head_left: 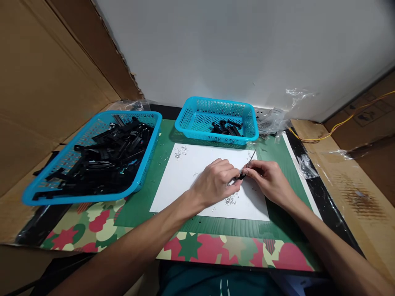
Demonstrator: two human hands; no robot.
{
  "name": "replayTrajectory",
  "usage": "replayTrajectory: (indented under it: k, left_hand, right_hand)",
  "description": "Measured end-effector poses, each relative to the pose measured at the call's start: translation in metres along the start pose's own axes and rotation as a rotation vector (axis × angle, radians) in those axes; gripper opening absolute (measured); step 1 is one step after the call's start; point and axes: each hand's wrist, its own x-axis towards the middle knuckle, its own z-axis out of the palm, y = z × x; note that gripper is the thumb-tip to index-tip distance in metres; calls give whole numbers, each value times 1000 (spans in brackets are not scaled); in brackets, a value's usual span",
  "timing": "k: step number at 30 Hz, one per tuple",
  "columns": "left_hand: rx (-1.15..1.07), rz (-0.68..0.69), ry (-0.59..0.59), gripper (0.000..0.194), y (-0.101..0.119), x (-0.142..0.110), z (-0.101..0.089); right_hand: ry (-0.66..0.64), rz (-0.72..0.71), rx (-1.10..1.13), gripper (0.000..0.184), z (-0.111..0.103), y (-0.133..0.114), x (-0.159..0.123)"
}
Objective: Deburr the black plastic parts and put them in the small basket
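Above a white sheet [173,181], my left hand [219,181] is closed on a small black plastic part [240,176], most of which its fingers hide. My right hand [268,177] meets it from the right, pinching a thin dark metal tool [252,156] that slants up and away; whether it is a pair of tweezers I cannot tell. The fingertips of both hands come together at the black part. Tiny bent wire pieces [230,200] lie in a loose pile below my left hand. Another cluster of wire pieces [180,153] is near the sheet's far left corner.
A large blue basket [148,158] heaped with black plastic parts [114,152] stands at the left. A smaller blue basket [188,130] with several black parts [227,128] sits at the back. Clear plastic bags [274,119] and a yellow cable [333,130] are on the right. Cardboard walls flank the table.
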Motion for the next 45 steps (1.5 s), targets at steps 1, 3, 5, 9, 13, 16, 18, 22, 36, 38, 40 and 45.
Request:
replayTrajectory:
  k: [1,3,5,9,13,16,18,22,36,38,40,45]
  left_hand:
    - [1,5,1,14,0,0,0]
    - [2,11,1,15,0,0,0]
    - [2,14,-1,16,1,0,0]
    - [-17,-8,-4,18,0,-1,1]
    - [-55,-40,-5,18,-1,-1,2]
    - [-50,-44,0,16,-1,0,2]
    - [-39,-38,2,13,-1,0,2]
    - [-26,-40,4,10,-1,-1,2]
    - [-25,-21,-6,18,2,1,2]
    - [-16,-16,-2,17,2,1,2]
    - [-10,-14,-8,17,2,0,2]
    - [-42,-39,-34,15,3,1,2]
  right_hand:
    - [7,-6,-19,29,1,0,0]
    - [18,-22,-64,29,2,1,0]
    - [32,-47,-108,28,3,2,-1]
    - [63,-129,-157,26,5,4,-4]
    - [100,-123,-136,29,5,4,-5]
    - [115,-47,-113,31,3,3,-4]
    - [127,-9,-97,33,0,1,-3]
    - [122,-13,-67,32,-5,-3,-3]
    - [126,-132,-228,24,3,-2,-6]
    - [120,-146,-235,26,3,-3,-7]
    - [116,-159,-241,30,3,-4,-7]
    - [111,-193,-236,33,4,-5,-7]
